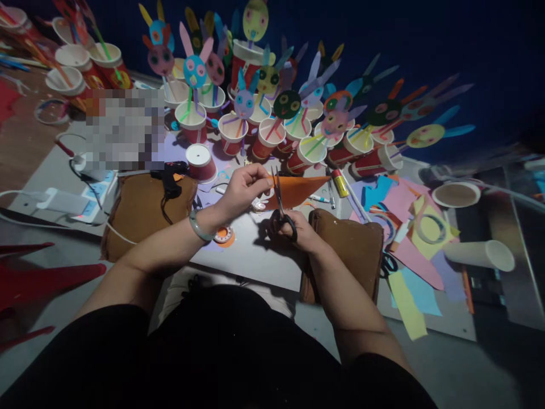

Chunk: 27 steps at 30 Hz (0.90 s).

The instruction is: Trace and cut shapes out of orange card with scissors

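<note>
My left hand [249,190], with a bangle at the wrist, pinches the left end of an orange sheet [298,191] above the table. In my right hand [296,229] is a pair of black-handled scissors [279,204], its blades pointing up and crossing the sheet near my left fingertips. The blades look slightly apart. Under my hands, an orange disc with a white ring [223,234] lies on the table near my left wrist.
Paper cups [271,138] with paper rabbit heads crowd the back. Brown cushions [347,250] lie by both forearms. A glue gun [170,177] and power strip [100,196] are at left; paper scraps [406,199], tape rolls [430,227] and a glue stick [339,183] at right.
</note>
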Each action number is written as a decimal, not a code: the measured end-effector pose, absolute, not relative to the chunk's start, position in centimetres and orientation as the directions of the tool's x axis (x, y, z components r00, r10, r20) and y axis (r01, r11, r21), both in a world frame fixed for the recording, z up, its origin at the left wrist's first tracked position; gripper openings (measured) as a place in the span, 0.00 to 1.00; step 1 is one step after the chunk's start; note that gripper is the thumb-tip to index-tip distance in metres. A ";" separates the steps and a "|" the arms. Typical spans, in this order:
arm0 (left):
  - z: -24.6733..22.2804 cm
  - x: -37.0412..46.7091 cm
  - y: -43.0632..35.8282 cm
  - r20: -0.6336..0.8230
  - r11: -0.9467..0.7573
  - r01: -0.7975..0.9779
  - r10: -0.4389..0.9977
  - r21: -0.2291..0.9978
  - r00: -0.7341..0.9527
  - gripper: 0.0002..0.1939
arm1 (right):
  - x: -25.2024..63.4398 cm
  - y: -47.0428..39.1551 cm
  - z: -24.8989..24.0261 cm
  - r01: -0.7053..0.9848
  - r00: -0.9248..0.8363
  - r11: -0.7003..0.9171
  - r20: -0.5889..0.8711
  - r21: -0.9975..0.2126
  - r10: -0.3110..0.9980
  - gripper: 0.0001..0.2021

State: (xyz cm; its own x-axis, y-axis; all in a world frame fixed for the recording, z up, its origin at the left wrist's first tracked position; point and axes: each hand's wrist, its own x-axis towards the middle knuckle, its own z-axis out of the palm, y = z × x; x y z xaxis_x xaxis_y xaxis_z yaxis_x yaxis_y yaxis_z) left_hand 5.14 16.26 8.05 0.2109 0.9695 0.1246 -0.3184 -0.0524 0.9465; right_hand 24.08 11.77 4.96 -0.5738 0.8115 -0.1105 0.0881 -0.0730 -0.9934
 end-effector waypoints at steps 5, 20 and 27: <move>8.0 5.2 16.2 0.121 -0.048 -0.317 0.969 0.947 0.214 0.10 | 23.9 11.8 5.4 0.097 -0.570 -0.062 -0.107 -0.993 0.815 0.31; 8.3 5.2 16.0 0.126 -0.050 -0.316 0.966 0.947 0.227 0.12 | 24.1 11.8 4.8 0.098 -0.556 -0.027 -0.077 -0.995 0.828 0.32; 8.4 5.1 16.0 0.125 -0.049 -0.311 0.965 0.949 0.229 0.12 | 24.0 11.9 5.1 0.097 -0.554 -0.046 -0.092 -0.994 0.827 0.31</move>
State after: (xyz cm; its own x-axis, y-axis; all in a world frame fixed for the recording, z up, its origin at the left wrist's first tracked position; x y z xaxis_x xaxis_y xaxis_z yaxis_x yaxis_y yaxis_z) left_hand 5.13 16.00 8.43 0.2292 0.9653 0.1251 -0.3106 -0.0493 0.9493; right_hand 23.96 11.87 5.07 -0.5542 0.8273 -0.0921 0.0967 -0.0460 -0.9943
